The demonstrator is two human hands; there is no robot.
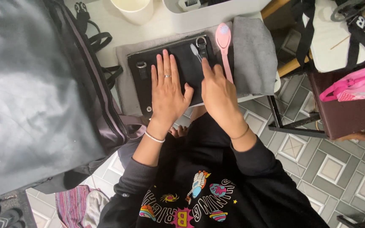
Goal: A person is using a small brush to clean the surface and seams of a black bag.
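Note:
A flat black zip pouch point(182, 59) lies on a grey cloth point(254, 55) at the table's near edge. My left hand point(167, 90), wearing a ring and a bracelet, lies flat and spread on the pouch's middle. Beside it my right hand point(218, 93) rests on the pouch's right part, its index finger stretched toward the metal zip pull and ring point(200, 44). A pink long-handled brush point(224, 46) lies on the cloth just right of the pouch, next to my right fingers. Neither hand grips anything.
A large grey bag point(34, 97) with black straps fills the left. A cream cup point(134, 9) and a white tray point(208, 12) stand at the table's back. To the right, over tiled floor, a dark stool carries a pink bag point(355, 86).

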